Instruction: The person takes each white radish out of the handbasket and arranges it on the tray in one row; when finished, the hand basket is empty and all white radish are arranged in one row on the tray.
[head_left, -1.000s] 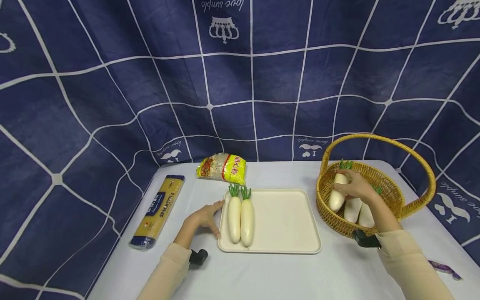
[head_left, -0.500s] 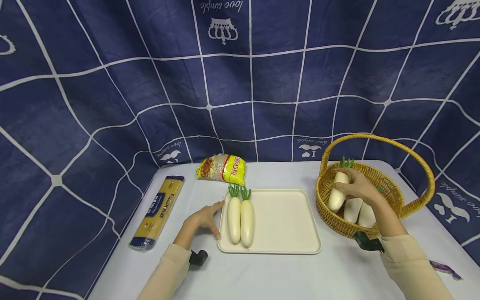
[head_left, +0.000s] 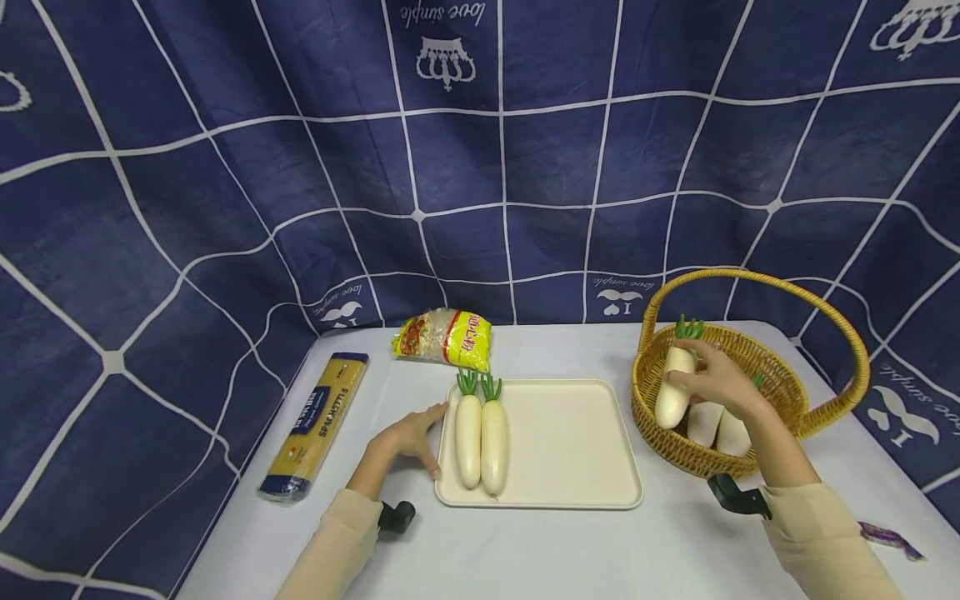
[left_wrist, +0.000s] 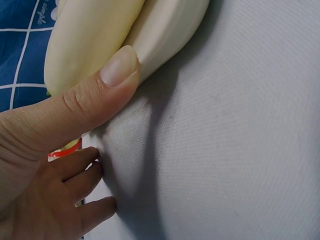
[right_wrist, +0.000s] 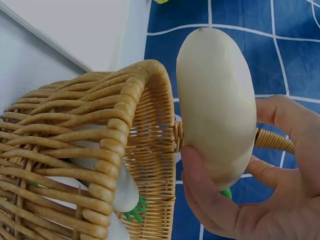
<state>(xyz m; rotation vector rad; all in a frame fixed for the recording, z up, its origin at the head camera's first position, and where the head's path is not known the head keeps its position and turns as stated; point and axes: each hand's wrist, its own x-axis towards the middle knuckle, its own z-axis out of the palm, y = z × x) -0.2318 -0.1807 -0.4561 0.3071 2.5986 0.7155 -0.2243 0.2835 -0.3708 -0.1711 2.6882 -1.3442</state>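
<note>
My right hand (head_left: 716,382) grips a white radish (head_left: 675,402) with green leaves, raised over the left part of a wicker basket (head_left: 678,454). In the right wrist view, fingers and thumb wrap the held radish (right_wrist: 215,100) beside the basket rim (right_wrist: 117,135). Two more white radishes (head_left: 705,422) show inside the basket, partly hidden by my right arm. On the left side of a cream tray (head_left: 562,442) lie two white radishes (head_left: 468,442), side by side. My left hand (head_left: 408,435) is spread at the tray's left edge, the thumb (left_wrist: 117,70) right at the rim.
Behind the tray lies a yellow food packet (head_left: 442,336). A spaghetti pack (head_left: 315,425) lies at the left. The basket's tall handle (head_left: 757,273) arches above it. A purple strip (head_left: 890,537) lies at the right edge, and a blue checked curtain (head_left: 555,167) hangs behind.
My right hand has shifted the gripped radish very slightly to the left above the basket. The left hand and the tray have stayed put.
</note>
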